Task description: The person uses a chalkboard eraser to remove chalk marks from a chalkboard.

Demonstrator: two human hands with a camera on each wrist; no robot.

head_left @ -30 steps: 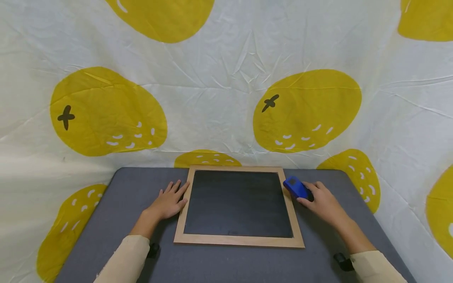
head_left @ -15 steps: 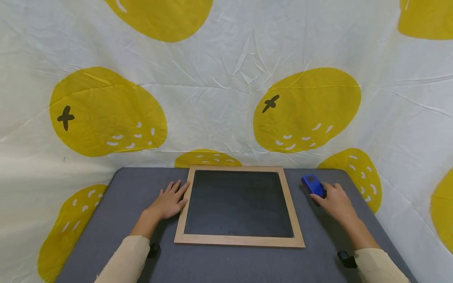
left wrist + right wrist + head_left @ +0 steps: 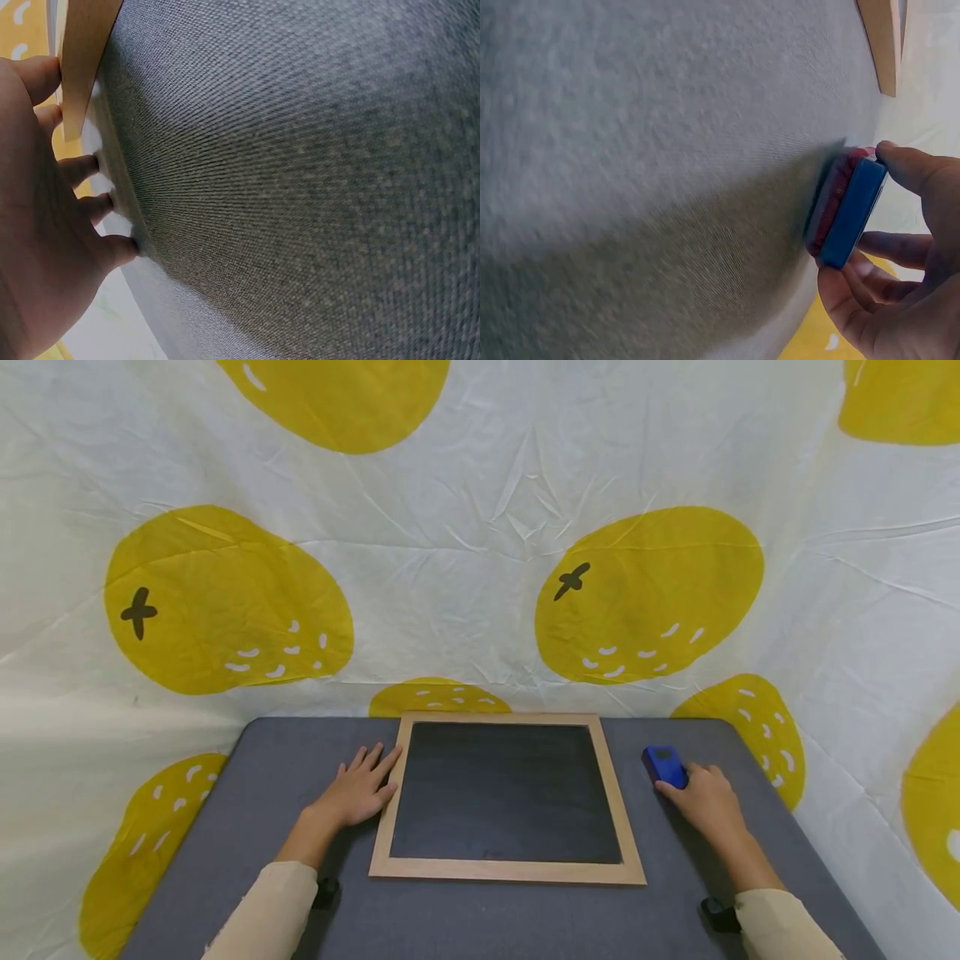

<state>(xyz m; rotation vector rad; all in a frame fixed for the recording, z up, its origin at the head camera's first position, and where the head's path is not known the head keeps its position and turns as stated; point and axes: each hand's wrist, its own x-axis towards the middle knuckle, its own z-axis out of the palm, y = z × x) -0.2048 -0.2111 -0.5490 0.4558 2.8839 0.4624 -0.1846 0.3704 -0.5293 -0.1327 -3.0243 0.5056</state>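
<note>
A small blackboard with a light wooden frame lies on the grey table. On its left side my left hand rests with fingers spread, thumb and forefinger touching the frame edge. To the right of the board, my right hand grips a blue board eraser between thumb and fingers. Seen from the right wrist, the eraser has a red and pink pad facing the table cloth. Whether that pad touches the cloth I cannot tell.
The grey cloth-covered table extends around the board. Directly behind it hangs a white curtain with large yellow fruit prints. A dark wrist camera sits below the right wrist, another dark device at the left one.
My right hand has carried the eraser from the board's right frame edge out to the right, then slightly nearer and lower. My left hand and the board have stayed still.
</note>
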